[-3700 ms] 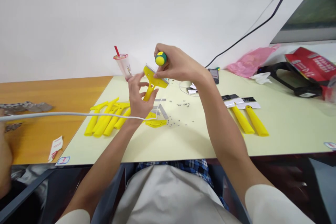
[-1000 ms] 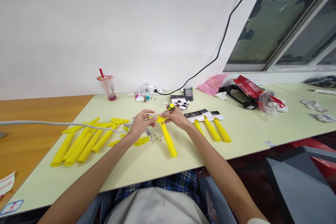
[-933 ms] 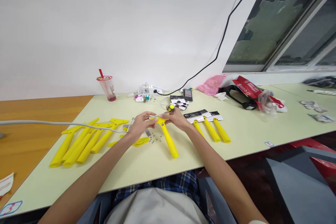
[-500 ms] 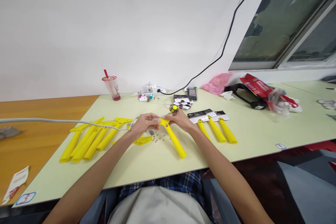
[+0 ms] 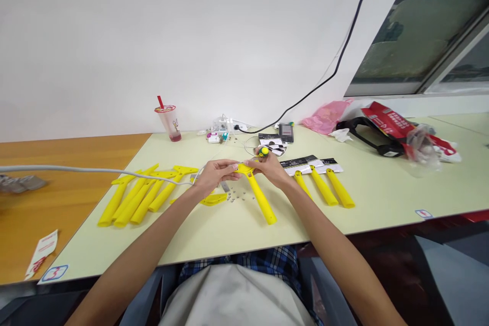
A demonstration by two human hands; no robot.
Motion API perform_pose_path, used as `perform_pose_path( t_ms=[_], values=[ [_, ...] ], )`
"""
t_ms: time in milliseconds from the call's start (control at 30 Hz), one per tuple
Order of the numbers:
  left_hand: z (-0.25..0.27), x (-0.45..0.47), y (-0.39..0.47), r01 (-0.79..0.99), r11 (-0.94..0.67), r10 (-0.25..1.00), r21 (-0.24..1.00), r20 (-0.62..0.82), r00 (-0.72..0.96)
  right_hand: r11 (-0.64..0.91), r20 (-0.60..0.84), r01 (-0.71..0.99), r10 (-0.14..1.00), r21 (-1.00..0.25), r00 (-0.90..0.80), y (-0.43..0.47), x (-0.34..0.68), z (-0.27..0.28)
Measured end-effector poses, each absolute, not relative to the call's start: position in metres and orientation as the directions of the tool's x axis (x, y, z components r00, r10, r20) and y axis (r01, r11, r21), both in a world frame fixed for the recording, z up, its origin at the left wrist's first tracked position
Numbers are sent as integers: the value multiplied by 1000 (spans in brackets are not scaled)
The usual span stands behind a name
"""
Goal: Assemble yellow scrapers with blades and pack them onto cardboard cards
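Observation:
My left hand pinches the left end of the head of a yellow T-shaped scraper handle. Its grip slants toward me, low over the table. At the head's other end my right hand has its thumb and fingers closed, with a yellow and green screwdriver in the palm, butt end up. The shaft is hidden by the fingers. Small screws lie scattered beside the head. Left of them rest a loose yellow head piece and a grey metal blade, partly covered by my left hand.
Several yellow handles lie at left, and scrapers with black-and-white sleeves at right. Behind stand a plastic cup, a power strip and a small screen device. A grey cable crosses from the left. Bags sit back right.
The whole view has shifted slightly, so everything sits a little further right and higher. Both hands keep the same hold on the scraper handle and screwdriver.

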State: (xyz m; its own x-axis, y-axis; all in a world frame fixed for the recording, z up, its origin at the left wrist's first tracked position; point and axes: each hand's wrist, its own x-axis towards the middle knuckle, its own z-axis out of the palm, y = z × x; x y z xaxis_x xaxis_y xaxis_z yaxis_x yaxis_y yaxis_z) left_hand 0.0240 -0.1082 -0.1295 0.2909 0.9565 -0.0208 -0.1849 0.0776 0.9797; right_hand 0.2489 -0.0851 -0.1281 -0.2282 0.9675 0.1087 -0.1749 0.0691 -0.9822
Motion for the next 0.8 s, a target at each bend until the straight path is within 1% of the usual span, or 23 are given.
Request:
perform_pose_path(
  t_ms=[200, 333, 400, 467, 500, 567, 633, 700, 800],
  values=[
    [-129, 26, -110, -148, 82, 960, 985, -38, 278, 79, 118, -166, 964, -983, -240, -85, 247, -130],
    [-132, 30, -110, -139, 40, 972, 989, -6, 233, 76, 113, -164, 966, -984, -234, -83, 249, -128],
    [-134, 32, -111, -148, 12, 976, 989, 20, 216, 93, 129, -180, 972, -979, -198, -82, 253, -126],
    [-137, 34, -112, -70, -52, 973, 996, 66, 220, 115, 148, -217, 979, -969, -143, -80, 257, -124],
    [-138, 35, -113, 19, -105, 966, 994, 97, 240, 121, 152, -241, 982, -963, -114, -79, 260, -123],
    [-141, 38, -116, 251, -250, 933, 935, 163, 322, 120, 143, -283, 988, -952, -64, -76, 264, -121],
    [-144, 43, -119, 415, -408, 869, 813, 205, 450, 111, 127, -307, 991, -945, -34, -74, 267, -120],
    [-147, 49, -119, 478, -521, 800, 707, 210, 562, 109, 123, -311, 992, -944, -25, -72, 269, -121],
    [-150, 58, -116, 509, -593, 738, 624, 168, 654, 122, 135, -287, 991, -950, -27, -72, 269, -122]
  ],
)
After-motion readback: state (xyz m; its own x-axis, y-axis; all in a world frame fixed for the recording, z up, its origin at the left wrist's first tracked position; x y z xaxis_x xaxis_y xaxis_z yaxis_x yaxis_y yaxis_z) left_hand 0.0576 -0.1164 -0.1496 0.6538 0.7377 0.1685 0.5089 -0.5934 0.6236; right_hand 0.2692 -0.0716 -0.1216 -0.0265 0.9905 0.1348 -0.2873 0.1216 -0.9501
